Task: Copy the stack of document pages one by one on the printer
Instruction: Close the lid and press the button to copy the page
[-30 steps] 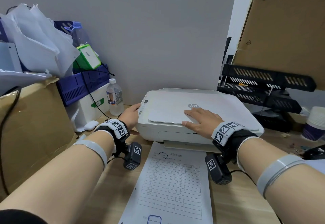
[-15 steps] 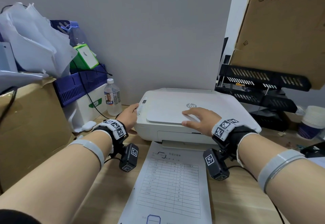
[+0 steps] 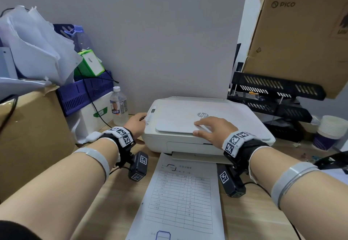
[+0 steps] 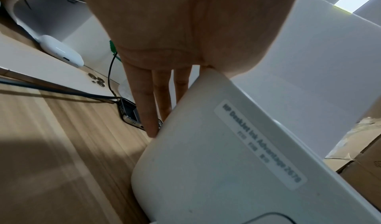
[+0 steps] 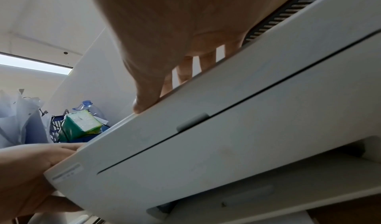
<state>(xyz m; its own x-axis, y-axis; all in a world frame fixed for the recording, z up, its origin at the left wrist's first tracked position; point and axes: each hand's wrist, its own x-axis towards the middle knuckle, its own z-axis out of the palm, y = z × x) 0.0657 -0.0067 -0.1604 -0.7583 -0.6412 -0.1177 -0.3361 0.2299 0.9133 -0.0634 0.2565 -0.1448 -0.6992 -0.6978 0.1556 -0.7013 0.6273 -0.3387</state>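
The white HP flatbed printer (image 3: 207, 126) sat on the pale wood-grain desk (image 3: 250, 213) with its scanner lid shut flat, and everything else was ranged around it. The right hand (image 3: 211, 130) lay on top of the printer's lid, at the front edge just below the logo, fingers stretched out straight and pressing flat, thumb along the lid's front lip. In the right wrist view, the fingers (image 5: 186, 69) reached over that lip, uncurled. Over at the printer's left front corner, the left hand (image 3: 136, 123) rested against the side by the control strip. From the left wrist view, its fingers (image 4: 147, 106) ran straight down along the printer's rounded corner, touching it, gripping nothing.

Directly in front of the printer, a white printed form page with a ruled table (image 3: 180, 198) lay flat on the desk, its top edge just beside the printer's front. Whether more sheets lay under it, I couldn't tell.

To the printer's left stood a clear plastic water bottle with a white cap (image 3: 118, 106), and beyond that a blue slatted plastic crate (image 3: 84, 92). To the printer's right stood black perforated stacking letter trays (image 3: 273, 92).
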